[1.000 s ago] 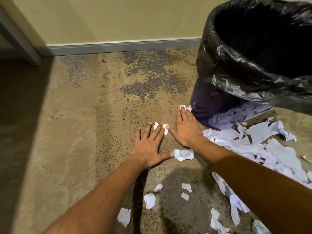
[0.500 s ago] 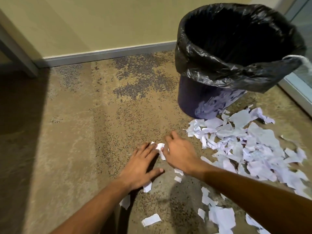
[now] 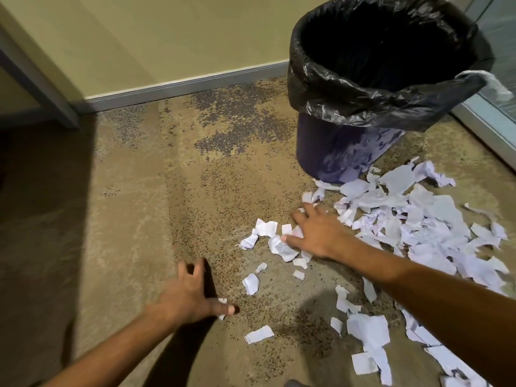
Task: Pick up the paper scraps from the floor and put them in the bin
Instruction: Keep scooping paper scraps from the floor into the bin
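1. Two big things in my feed: speckled tan carpet (image 3: 139, 219) across the whole view, and the bin (image 3: 349, 152) upper right, black liner (image 3: 391, 107) folded over its rim, mouth wide and dark. Can't tell what's inside.
2. Main heap of paper scraps (image 3: 418, 227) lies on the carpet just beside the bin's base, spreading toward the lower right. None visibly in the bin.
3. Smaller scatter (image 3: 265, 230) sits left of the heap, between the two hands, with a few loose bits trailing nearer the camera.
4. Right hand (image 3: 318, 233): fingers spread and flat, pressing down on scraps at the heap's left edge. Nothing pinched or lifted.
5. Left hand (image 3: 190, 297): off to the left of the paper, fingers splayed, low over the carpet. One small scrap (image 3: 222, 301) shows by the thumb; I can't tell if it's held or just lying underneath.
6. Step, my read: raking strays into one pile, pickup not started.
7. Next move calls for sweeping the left hand in toward the right, cupping a bunch between both palms, and lifting it clear over the rim. Small bits look likely to slip out.
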